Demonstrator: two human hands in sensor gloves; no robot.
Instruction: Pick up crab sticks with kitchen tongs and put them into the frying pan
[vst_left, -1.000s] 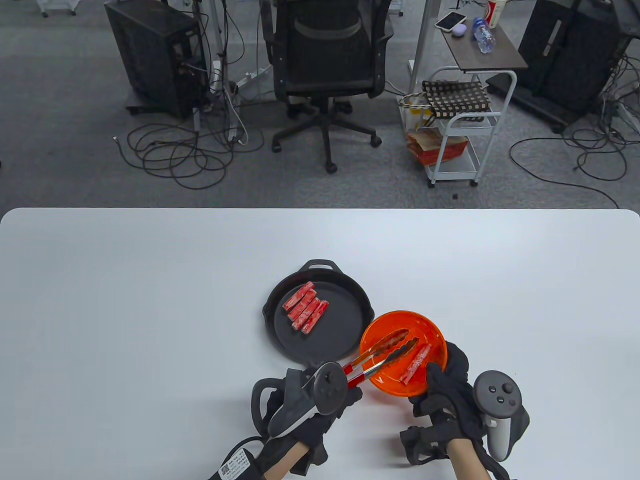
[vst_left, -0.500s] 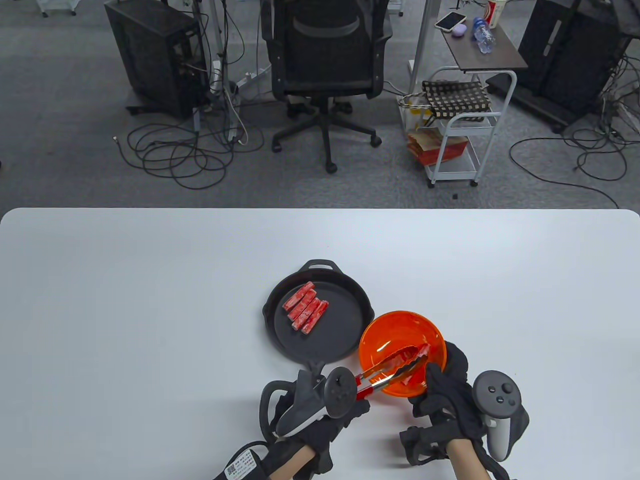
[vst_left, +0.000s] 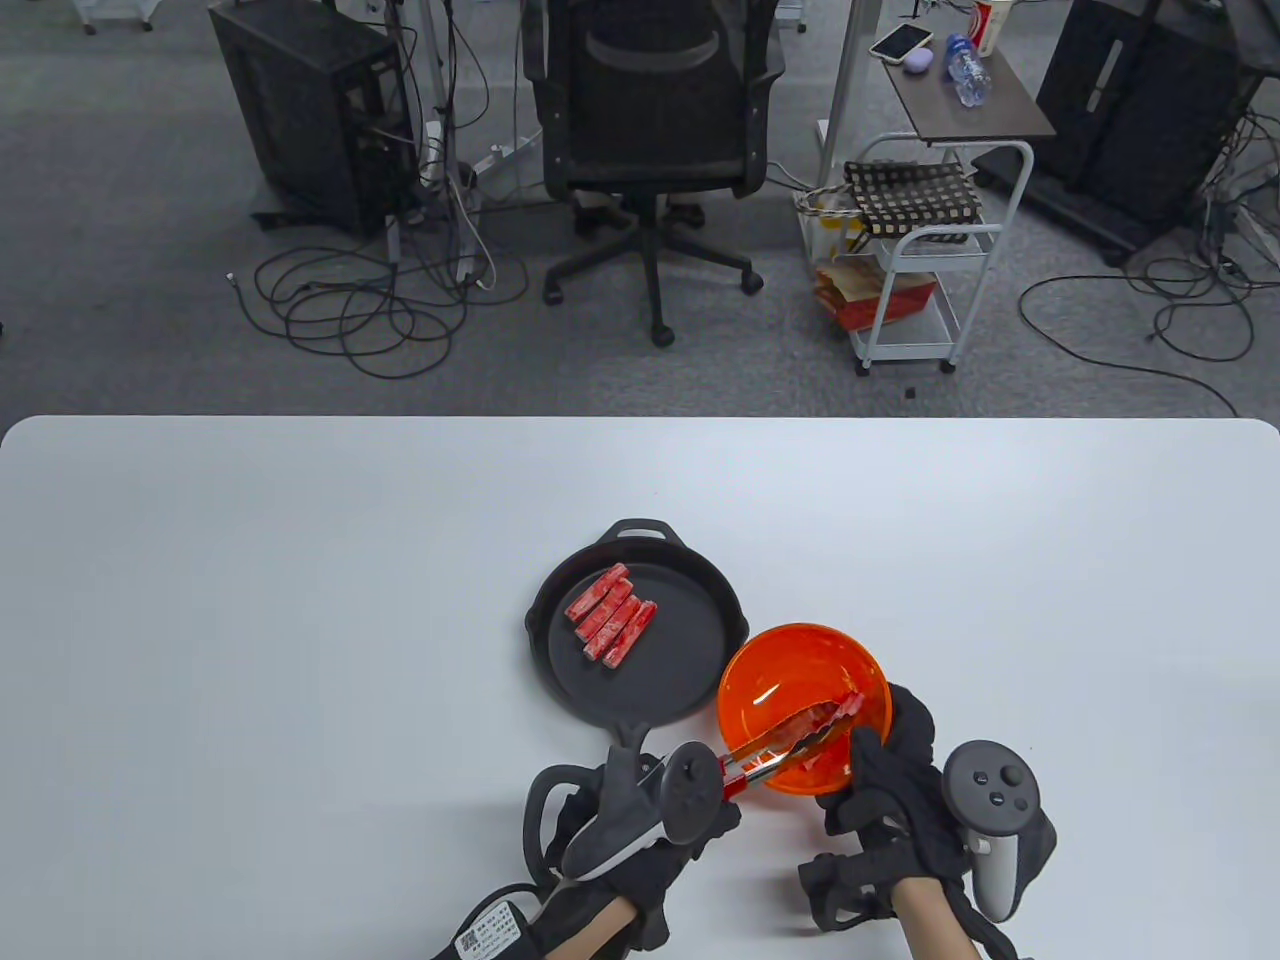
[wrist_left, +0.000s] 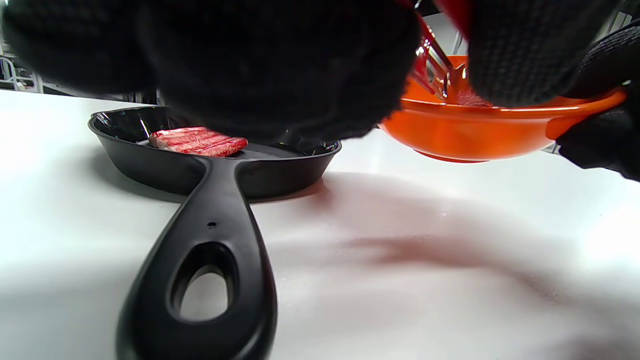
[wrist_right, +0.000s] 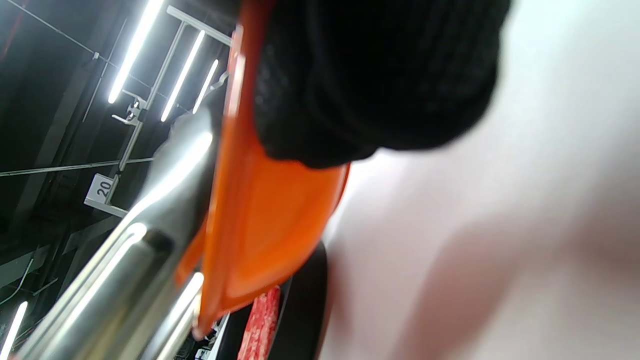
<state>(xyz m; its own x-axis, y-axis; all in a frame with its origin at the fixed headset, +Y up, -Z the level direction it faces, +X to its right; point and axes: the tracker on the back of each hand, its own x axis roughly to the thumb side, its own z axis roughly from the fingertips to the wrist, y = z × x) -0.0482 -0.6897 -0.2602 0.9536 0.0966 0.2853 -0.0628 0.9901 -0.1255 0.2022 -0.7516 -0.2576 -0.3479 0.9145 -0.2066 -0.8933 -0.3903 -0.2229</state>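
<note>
A black frying pan (vst_left: 690, 650) lies mid-table with several crab sticks (vst_left: 611, 627) side by side in its left half; these crab sticks (wrist_left: 199, 140) show in the left wrist view too. Right of it stands an orange bowl (vst_left: 760, 665). My left hand (vst_left: 640, 815) grips red-handled metal tongs (vst_left: 775, 745), whose tips close around the one crab stick (vst_left: 835, 715) in the bowl. My right hand (vst_left: 885, 770) holds the bowl's near right rim, fingers curled on it. In the left wrist view the pan handle (wrist_left: 202, 260) lies just below my fingers.
The white table (vst_left: 300, 620) spreads wide on all sides of the pan and bowl. Beyond its far edge are an office chair (vst_left: 650, 140), a white cart (vst_left: 925, 260), computer towers and loose cables on the floor.
The tongs swung from the bowl's middle to its right side and closed around the crab stick. My left hand shifted right and slightly nearer. The right hand stayed on the bowl.
</note>
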